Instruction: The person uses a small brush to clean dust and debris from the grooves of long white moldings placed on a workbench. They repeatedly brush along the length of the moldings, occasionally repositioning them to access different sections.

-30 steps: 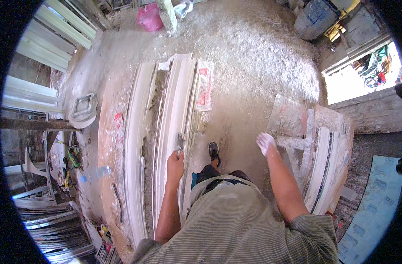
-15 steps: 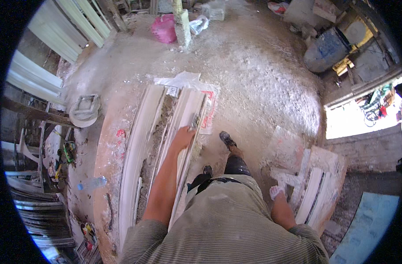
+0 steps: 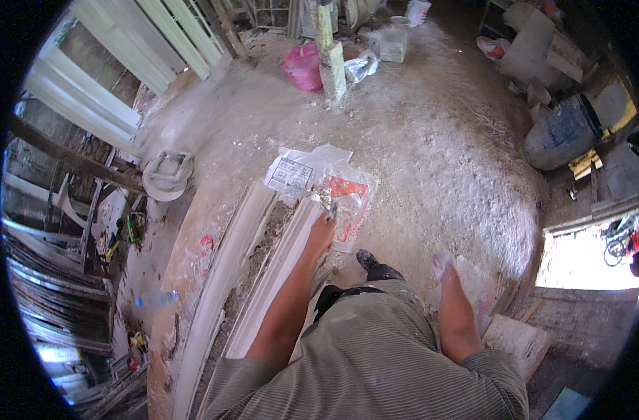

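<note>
My left hand (image 3: 324,228) is closed around a small grey, metal-looking tool (image 3: 334,208), whose exact kind I cannot make out. It is at the far end of a long white plaster moulding (image 3: 284,262). A second long white moulding (image 3: 228,259) lies alongside to the left, with rough grey-brown residue between the two. Beyond the left hand, a printed white and red plastic sack (image 3: 351,189) lies flat. My right hand (image 3: 443,264), coated in white powder, hangs over the floor at my right. Its fingers look loosely extended and hold nothing visible.
A plastic bottle (image 3: 157,299) lies left of the mouldings. Farther off stand a whitened post (image 3: 331,73), a pink bag (image 3: 303,66) and a blue drum (image 3: 563,133). Pale long panels (image 3: 81,91) lean at the far left. A board (image 3: 517,339) lies at the lower right.
I have moved forward along the mouldings, and my left hand now sits nearer their far end. My right hand has swung forward. More of the plastic sack shows.
</note>
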{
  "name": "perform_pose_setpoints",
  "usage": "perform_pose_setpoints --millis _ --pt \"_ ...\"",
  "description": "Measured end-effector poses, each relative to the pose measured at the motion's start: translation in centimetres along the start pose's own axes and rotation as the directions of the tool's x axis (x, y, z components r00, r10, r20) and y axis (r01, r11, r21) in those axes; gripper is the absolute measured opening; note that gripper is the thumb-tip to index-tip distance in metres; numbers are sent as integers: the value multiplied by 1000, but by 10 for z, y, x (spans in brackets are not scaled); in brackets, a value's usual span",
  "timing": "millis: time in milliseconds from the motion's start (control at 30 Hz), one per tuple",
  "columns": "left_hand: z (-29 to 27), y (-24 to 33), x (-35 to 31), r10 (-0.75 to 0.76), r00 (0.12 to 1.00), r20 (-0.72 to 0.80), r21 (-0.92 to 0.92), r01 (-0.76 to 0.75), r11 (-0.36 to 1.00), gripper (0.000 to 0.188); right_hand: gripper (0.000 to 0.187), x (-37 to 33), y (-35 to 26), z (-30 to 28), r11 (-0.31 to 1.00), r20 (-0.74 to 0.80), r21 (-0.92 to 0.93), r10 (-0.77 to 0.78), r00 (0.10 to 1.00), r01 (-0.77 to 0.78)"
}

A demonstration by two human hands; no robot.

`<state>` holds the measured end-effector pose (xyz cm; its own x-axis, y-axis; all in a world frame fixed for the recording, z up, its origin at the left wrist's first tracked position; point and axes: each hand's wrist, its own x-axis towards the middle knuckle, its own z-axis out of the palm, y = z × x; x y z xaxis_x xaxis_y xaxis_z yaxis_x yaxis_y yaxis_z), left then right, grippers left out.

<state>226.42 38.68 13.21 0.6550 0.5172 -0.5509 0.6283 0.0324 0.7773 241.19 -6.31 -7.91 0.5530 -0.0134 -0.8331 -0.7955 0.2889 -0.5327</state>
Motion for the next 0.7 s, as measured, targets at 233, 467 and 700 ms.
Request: perform_pose_setpoints --millis 233,467,700 --pt "-81 51 77 196 912 -361 330 -72 941 37 61 24 -84 124 1000 73 7 19 997 -19" --pt "-96 8 36 275 907 -319 682 19 731 36 60 -21 -101 241 981 399 -188 116 909 -43" --pt "-70 10 -56 206 889 -408 570 72 818 33 53 -113 -54 386 767 682 -609 375 628 203"
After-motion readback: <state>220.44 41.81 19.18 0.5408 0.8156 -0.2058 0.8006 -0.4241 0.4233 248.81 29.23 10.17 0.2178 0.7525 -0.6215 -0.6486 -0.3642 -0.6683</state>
